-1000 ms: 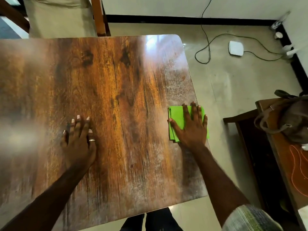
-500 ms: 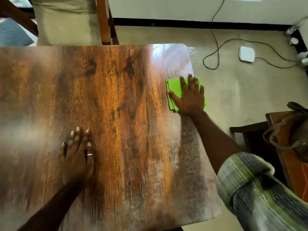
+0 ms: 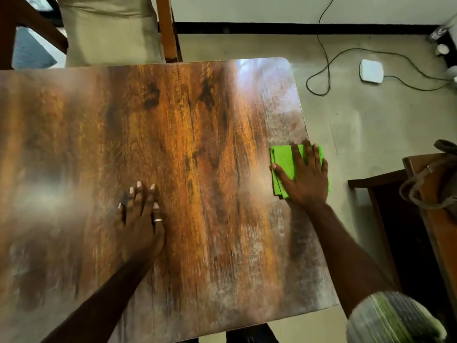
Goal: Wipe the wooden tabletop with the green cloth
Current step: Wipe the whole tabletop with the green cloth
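A folded bright green cloth (image 3: pixel 284 161) lies at the right edge of the wooden tabletop (image 3: pixel 197 144), partly hanging over the side. My right hand (image 3: pixel 305 177) lies flat on top of it with the fingers spread, pressing it onto the wood and hiding most of it. My left hand (image 3: pixel 141 219), with a ring on one finger, rests flat on the bare tabletop near the middle, holding nothing.
A chair with a beige cushion (image 3: pixel 108 33) stands against the table's far edge. A dark side table (image 3: pixel 420 231) with a bag (image 3: pixel 435 186) stands to the right. On the floor lie a black cable (image 3: pixel 324 58) and a white device (image 3: pixel 371 71).
My right hand slid the green cloth away along the right edge, then back toward me to about mid-edge. My left hand stayed pressed in place.
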The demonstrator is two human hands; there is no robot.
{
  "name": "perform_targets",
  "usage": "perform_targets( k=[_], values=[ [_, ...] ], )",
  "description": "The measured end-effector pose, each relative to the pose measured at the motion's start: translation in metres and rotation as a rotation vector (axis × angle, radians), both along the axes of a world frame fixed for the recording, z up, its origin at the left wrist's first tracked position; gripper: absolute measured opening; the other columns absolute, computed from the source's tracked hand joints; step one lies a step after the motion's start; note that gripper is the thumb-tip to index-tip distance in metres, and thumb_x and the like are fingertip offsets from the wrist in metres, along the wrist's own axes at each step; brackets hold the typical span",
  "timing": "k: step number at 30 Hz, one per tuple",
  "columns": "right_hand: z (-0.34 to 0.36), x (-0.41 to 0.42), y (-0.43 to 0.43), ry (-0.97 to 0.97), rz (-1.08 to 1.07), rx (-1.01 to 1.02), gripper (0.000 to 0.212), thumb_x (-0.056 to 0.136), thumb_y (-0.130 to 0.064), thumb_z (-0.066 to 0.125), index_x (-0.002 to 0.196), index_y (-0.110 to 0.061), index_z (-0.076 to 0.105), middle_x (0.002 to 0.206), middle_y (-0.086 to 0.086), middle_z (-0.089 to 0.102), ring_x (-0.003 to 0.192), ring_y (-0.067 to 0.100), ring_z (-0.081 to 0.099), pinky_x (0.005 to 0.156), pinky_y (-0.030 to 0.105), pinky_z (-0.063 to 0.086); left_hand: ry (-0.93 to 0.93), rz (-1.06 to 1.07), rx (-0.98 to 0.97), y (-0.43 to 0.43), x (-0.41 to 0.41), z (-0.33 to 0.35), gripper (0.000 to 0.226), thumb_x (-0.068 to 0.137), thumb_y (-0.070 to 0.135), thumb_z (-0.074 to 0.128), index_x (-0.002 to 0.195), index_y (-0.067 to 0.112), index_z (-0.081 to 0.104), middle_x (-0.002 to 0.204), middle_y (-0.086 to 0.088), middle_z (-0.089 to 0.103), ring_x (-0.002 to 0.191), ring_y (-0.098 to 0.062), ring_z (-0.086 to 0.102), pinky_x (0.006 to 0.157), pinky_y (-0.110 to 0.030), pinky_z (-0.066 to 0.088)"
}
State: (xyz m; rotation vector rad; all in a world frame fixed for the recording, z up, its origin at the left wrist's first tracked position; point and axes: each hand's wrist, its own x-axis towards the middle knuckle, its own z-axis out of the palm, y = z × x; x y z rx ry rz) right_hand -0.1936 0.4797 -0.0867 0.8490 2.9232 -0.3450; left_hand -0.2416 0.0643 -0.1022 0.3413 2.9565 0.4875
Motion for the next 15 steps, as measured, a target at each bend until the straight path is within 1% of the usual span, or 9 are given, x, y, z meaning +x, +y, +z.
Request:
perform_targets(
  k=[3,5,8,11,13,15],
  values=[
    [-0.003,0.019,-0.008,0.001,-0.029,0.000,0.091,0.092,-0.087,0.030,0.165,-0.034,0.017,0.174,-0.002,0.002,0.161,0.023,-0.002,0.128,0.058,0.009,-0.017,0.007,-0.005,-0.002,0.001,0.000,0.058,0.107,0.037,0.018,0.163,0.021,0.023,0.172,-0.004,0.012,0.160,-0.019,0.001,0.127,-0.055,0.009],
    [-0.004,0.016,-0.012,0.006,-0.042,0.003,0.092,0.091,-0.088,0.030,0.165,-0.034,0.018,0.174,-0.001,0.002,0.161,0.024,-0.001,0.127,0.060,0.009,-0.011,0.018,-0.003,-0.001,0.001,0.001,0.058,0.107,0.037,0.019,0.162,0.020,0.025,0.172,-0.004,0.013,0.160,-0.018,0.001,0.127,-0.053,0.008],
    [-0.004,0.004,-0.027,-0.003,-0.052,0.001,0.095,0.090,-0.090,0.025,0.165,-0.033,0.017,0.175,0.000,0.001,0.161,0.026,-0.001,0.127,0.061,0.007,0.000,0.010,0.001,-0.001,0.001,0.000,0.057,0.107,0.036,0.021,0.163,0.022,0.023,0.172,-0.003,0.013,0.160,-0.017,0.001,0.127,-0.053,0.008],
    [-0.005,-0.015,-0.064,-0.033,-0.002,-0.001,0.097,0.089,-0.092,0.019,0.166,-0.033,0.010,0.174,0.001,-0.005,0.161,0.027,-0.006,0.126,0.061,0.004,0.009,0.021,0.001,-0.002,0.001,-0.003,0.058,0.107,0.038,0.020,0.163,0.024,0.022,0.172,-0.002,0.012,0.160,-0.017,0.001,0.126,-0.054,0.011],
    [-0.005,-0.031,-0.100,-0.053,0.049,-0.005,0.097,0.089,-0.092,0.016,0.166,-0.033,0.005,0.174,0.003,-0.011,0.160,0.028,-0.010,0.126,0.062,0.002,0.008,0.020,-0.007,-0.003,0.000,-0.005,0.058,0.107,0.038,0.020,0.163,0.023,0.022,0.172,-0.002,0.012,0.160,-0.017,0.001,0.126,-0.054,0.012],
    [-0.007,-0.046,-0.144,-0.052,0.105,-0.023,0.098,0.089,-0.092,0.016,0.166,-0.033,0.004,0.173,0.006,-0.013,0.160,0.029,-0.011,0.125,0.063,0.000,0.008,0.012,-0.007,-0.003,0.000,-0.006,0.058,0.107,0.038,0.020,0.163,0.023,0.022,0.172,-0.003,0.012,0.160,-0.017,0.002,0.126,-0.054,0.012]
  ],
)
